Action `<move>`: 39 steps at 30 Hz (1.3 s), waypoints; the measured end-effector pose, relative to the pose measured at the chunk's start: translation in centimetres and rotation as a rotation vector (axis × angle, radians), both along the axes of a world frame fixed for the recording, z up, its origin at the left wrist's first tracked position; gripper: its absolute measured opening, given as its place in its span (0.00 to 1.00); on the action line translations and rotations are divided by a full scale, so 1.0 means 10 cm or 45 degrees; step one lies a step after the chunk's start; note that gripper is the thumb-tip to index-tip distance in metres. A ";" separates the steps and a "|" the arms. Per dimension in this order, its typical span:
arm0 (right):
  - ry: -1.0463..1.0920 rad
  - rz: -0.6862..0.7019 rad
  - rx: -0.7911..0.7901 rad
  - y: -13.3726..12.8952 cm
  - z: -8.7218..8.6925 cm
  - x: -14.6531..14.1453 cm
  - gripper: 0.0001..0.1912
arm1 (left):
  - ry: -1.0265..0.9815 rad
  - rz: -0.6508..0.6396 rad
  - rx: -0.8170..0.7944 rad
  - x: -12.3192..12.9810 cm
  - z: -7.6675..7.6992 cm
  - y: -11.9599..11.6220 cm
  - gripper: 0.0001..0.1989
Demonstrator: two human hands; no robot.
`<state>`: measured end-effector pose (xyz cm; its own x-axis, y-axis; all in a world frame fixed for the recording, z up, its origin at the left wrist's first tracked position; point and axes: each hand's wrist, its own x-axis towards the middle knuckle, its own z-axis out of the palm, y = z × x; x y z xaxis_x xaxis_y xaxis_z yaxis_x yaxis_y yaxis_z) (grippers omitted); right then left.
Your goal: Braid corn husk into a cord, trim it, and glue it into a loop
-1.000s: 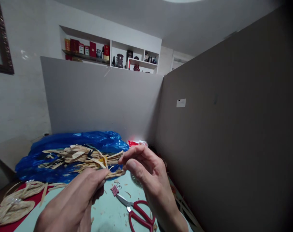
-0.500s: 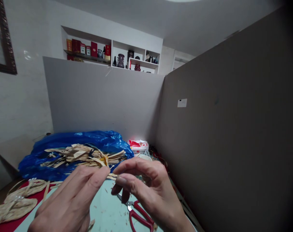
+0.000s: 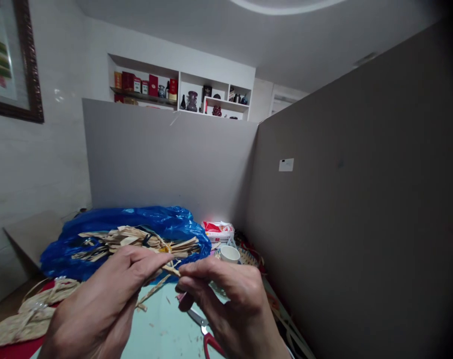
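My left hand (image 3: pixel 103 304) pinches a thin pale plant-fibre strand (image 3: pixel 170 269) between thumb and fingers. The strand's other end is pinched in my right hand (image 3: pixel 230 299), so it spans the small gap between them. A twisted length (image 3: pixel 153 293) hangs below my left fingertips, over the pale green work surface (image 3: pixel 162 329). Scissors with red handles (image 3: pixel 207 335) lie partly hidden under my right hand. Behind my left hand, a bundle of dry strips (image 3: pixel 129 237) rests on a blue plastic bag (image 3: pixel 166 217).
Woven slipper-like pieces (image 3: pixel 28 324) lie on red material at the left. Beyond my right hand are a white cup (image 3: pixel 230 254) and a red-and-white packet (image 3: pixel 219 231). Grey panels (image 3: pixel 166 159) stand behind and along the right. Small scraps dot the work surface.
The view has shifted slightly, showing more of the cup. My right fingers have closed further onto the strand, and a twisted length now shows below my left hand.
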<state>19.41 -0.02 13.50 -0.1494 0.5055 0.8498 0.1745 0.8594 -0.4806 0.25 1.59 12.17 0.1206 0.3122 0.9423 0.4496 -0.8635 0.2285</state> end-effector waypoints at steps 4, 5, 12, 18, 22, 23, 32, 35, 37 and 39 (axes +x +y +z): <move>-0.009 0.062 -0.114 -0.01 0.01 0.00 0.05 | -0.058 -0.029 -0.111 0.01 0.07 -0.01 0.14; 0.014 0.083 -0.162 -0.02 0.03 0.00 0.05 | -0.119 -0.038 -0.144 0.02 0.07 -0.02 0.12; 0.028 0.021 -0.462 -0.14 0.06 -0.13 0.07 | -0.791 -0.029 -0.663 0.14 0.10 -0.11 0.05; 0.065 -0.044 -0.315 -0.08 -0.10 -0.29 0.05 | -1.240 -0.347 -1.036 0.25 0.20 -0.08 0.22; 0.079 -0.154 -0.127 0.00 -0.29 -0.45 0.06 | -1.402 -0.482 -1.180 0.32 0.21 -0.13 0.25; 0.072 -0.201 -0.086 0.01 -0.34 -0.48 0.05 | -1.407 -0.493 -1.192 0.34 0.21 -0.15 0.24; -0.123 -0.299 0.252 0.04 -0.28 -0.40 0.14 | -1.326 -0.522 -1.135 0.37 0.20 -0.15 0.28; -0.067 -0.306 0.213 -0.01 -0.13 -0.22 0.09 | -1.233 -0.532 -1.053 0.30 0.16 -0.10 0.27; -0.022 -0.294 0.186 -0.05 -0.03 -0.11 0.03 | -1.151 -0.525 -1.030 0.25 0.12 -0.08 0.26; -0.066 -0.204 0.124 -0.08 0.05 -0.04 0.06 | -1.037 -0.502 -1.025 0.22 0.09 -0.07 0.26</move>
<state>19.03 -0.84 14.01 -0.1187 0.4421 0.8891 0.3349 0.8608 -0.3833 2.44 0.88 13.05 -0.1984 0.9196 0.3391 -0.3384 -0.3890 0.8569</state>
